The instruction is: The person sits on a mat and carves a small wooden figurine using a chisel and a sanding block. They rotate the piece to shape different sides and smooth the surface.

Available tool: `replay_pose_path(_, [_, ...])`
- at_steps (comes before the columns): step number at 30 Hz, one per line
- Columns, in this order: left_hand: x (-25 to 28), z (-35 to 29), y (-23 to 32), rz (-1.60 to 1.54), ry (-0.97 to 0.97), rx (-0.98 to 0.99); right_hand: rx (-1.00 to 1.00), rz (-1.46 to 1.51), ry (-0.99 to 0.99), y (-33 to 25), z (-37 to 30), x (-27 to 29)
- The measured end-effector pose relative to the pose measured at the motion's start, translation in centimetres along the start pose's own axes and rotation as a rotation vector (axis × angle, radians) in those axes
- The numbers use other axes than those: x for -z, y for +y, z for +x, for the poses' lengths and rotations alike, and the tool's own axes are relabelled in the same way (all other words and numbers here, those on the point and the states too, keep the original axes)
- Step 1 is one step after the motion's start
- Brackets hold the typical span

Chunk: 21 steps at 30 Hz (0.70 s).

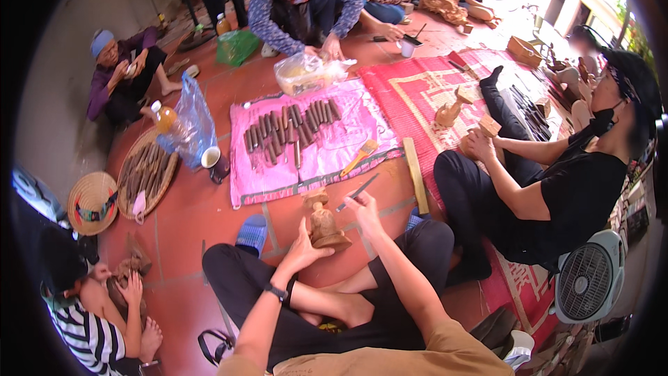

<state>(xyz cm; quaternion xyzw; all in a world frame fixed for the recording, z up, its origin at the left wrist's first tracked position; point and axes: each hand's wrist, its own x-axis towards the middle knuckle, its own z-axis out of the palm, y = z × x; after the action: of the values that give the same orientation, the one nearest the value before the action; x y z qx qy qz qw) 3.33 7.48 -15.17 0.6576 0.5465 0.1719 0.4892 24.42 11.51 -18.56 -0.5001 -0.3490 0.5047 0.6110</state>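
A carved wooden figure [323, 224] with a wide base and a block-like top is held between my crossed legs and the pink cloth. My left hand [303, 248] grips its side near the base. My right hand [363, 212] is closed around a slim dark carving tool [359, 192], which points up and right, with its lower end close to the figure's upper part. Whether the tool touches the wood I cannot tell. Ahead, several dark-handled chisels [284, 131] lie in rows on the pink cloth [243, 184], beside a flat brush [360, 156].
A wooden bar [415, 175] lies right of the cloth. At left stand a dark cup [217, 167], an orange-liquid bottle [164, 118] and a basket of tools [122, 202]. A person at right holds another carving [489, 127] near a grey fan [590, 280]. Other people sit around.
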Motion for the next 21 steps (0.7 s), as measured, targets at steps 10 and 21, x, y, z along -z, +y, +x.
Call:
replay_pose_path(10, [-2.2,2.2,-2.7,-0.153,0.06,-0.016,-0.158,0.284,-0.007,-0.3,-1.8,1.6])
replay_pose_path(21, [-0.5,1.2,0.8,-0.19,-0.044,-0.004,-0.183,0.082,-0.117,0.2,-1.2,-1.1])
